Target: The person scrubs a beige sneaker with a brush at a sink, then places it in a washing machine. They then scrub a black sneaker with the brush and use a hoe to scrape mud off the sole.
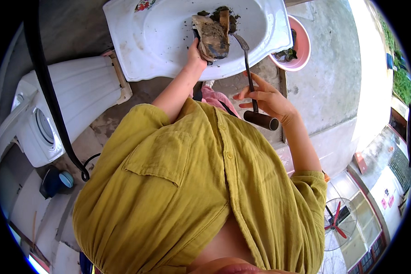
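Note:
Over a white washbasin (157, 44), my left hand (197, 56) holds a mud-caked shoe (212, 37) by its side, with the soiled sole facing up. My right hand (262, 96) is around the thin metal shaft of a hand tool (249, 75), its fingers spread loosely. The tool has a short pipe-like crosspiece at the near end, and its flattened, bent blade reaches the basin beside the shoe. Clumps of mud (222, 12) lie in the basin around the shoe's far end.
A pink plastic tub (303, 44) with dark wet items stands right of the basin. At the left are a white ribbed appliance or cabinet (89, 82) and a black hose or strap (46, 78). A fan (339, 222) with red blades is at the lower right.

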The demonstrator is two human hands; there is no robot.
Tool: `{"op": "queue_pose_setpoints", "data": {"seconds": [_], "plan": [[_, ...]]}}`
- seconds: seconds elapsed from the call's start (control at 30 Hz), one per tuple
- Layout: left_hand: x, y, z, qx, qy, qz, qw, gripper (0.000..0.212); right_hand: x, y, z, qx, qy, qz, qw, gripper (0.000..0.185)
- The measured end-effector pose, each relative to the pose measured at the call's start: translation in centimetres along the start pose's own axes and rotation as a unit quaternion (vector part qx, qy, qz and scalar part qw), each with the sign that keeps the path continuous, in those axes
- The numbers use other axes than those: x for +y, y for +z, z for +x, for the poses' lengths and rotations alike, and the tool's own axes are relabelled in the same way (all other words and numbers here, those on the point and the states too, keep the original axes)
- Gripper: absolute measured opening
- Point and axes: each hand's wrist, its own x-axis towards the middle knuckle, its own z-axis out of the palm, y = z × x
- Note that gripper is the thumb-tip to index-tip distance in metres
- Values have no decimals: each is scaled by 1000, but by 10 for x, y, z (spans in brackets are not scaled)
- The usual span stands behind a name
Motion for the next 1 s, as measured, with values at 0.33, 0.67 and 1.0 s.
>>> {"op": "queue_pose_setpoints", "data": {"seconds": [0.33, 0.67, 1.0], "plan": [[0, 20, 3, -25, 1, 25, 999, 42, 0, 8, -58, 85, 61, -42, 994, 43], [17, 29, 21, -43, -11, 31, 999, 33, 32, -1, -45, 85, 19, -101, 991, 42], [-18, 28, 3, 50, 44, 1, 998, 30, 33, -1, 25, 92, -41, 40, 994, 36]]}}
